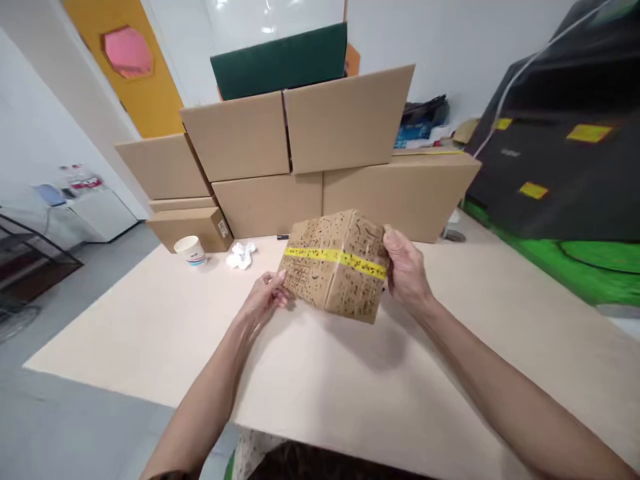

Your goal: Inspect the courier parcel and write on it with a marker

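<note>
A small cardboard box (pixel 333 267) covered in black scribbles, with a strip of yellow tape across it, is held tilted just above the pale table (pixel 350 387). My left hand (pixel 263 303) presses its fingers against the box's lower left side. The box's right edge is gripped by my right hand (pixel 406 270), thumb on the near face.
A wall of plain cardboard boxes (pixel 300 160) stands along the table's far edge. A paper cup (pixel 190 250) and a crumpled white tissue (pixel 241 255) lie at the far left. A dark covered shape (pixel 565 133) and a green surface (pixel 580 263) are on the right.
</note>
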Demonstrator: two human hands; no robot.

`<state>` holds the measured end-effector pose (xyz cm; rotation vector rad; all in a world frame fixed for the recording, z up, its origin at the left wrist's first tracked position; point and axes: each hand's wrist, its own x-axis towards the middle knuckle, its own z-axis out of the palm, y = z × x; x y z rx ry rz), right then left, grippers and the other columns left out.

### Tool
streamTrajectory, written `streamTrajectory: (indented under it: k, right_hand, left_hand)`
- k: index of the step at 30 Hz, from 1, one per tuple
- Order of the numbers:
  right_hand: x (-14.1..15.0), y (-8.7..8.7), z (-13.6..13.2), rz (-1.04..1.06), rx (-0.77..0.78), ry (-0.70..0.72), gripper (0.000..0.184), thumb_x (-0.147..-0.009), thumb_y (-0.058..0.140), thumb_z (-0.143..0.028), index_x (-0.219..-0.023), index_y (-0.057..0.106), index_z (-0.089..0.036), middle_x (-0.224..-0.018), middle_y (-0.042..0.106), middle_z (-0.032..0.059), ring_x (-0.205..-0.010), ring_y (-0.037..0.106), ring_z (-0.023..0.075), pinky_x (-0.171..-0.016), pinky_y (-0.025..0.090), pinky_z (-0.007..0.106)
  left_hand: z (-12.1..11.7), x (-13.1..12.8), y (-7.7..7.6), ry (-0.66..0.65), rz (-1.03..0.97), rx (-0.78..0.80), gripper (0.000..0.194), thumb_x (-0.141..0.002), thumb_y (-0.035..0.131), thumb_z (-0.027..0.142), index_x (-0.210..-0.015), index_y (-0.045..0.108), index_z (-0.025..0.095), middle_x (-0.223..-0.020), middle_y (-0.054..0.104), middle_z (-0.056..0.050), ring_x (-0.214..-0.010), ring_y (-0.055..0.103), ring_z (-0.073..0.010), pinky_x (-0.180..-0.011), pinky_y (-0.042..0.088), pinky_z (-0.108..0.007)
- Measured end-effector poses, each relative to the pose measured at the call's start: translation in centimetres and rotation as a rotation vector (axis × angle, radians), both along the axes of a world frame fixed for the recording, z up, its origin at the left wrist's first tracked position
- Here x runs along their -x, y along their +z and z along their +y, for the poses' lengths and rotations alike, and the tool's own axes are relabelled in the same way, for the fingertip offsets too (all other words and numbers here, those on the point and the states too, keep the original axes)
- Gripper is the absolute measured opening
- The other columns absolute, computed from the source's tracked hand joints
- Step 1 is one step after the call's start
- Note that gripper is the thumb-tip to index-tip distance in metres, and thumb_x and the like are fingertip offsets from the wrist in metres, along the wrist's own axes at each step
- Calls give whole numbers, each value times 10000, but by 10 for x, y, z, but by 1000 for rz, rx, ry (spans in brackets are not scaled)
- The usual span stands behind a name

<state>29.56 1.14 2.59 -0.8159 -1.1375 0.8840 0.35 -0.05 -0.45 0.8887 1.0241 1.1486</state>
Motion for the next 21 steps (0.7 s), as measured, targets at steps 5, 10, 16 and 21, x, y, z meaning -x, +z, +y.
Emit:
streamTrajectory:
  k: [5, 10, 16, 21]
  right_hand:
    - [-3, 9, 3, 171, 192, 47, 476, -746, 808, -671, -901, 636, -256, -586, 569, -62, -382, 419, 93, -336, 333, 244]
    - [-10, 10, 9, 216, 419, 24, 499, -755, 784, -678, -740, 526, -251, -472, 516, -59, -313, 442, 110, -285, 334, 246]
    - [-3, 6, 7, 203, 350, -22, 536, -730, 801, -704, -683, 544, -236, -457, 520, -43, -326, 455, 103, -303, 339, 241]
    - [3, 3, -5, 22, 75, -77, 581, -830, 679, -757, -631, 599, -218, -505, 564, -1, -424, 507, 117, -398, 369, 262]
  left_hand:
    - [-1, -1, -1, -72, 4, 32, 655, -582, 954, 625, -791, 551, 153, -609, 743, -85, -427, 657, -127, -411, 541, -183]
    - [-1, 3, 10, -21, 6, -73, 660, -536, 974, 611, -777, 554, 162, -615, 743, -53, -434, 647, -114, -411, 519, -173]
    - [0, 5, 15, 110, 48, -131, 657, -484, 981, 613, -711, 557, 165, -497, 616, 51, -336, 486, -53, -336, 381, -153]
    - [4, 5, 14, 205, -6, -66, 754, -372, 971, 688, -600, 455, 187, -423, 449, 102, -345, 361, -21, -333, 283, -143]
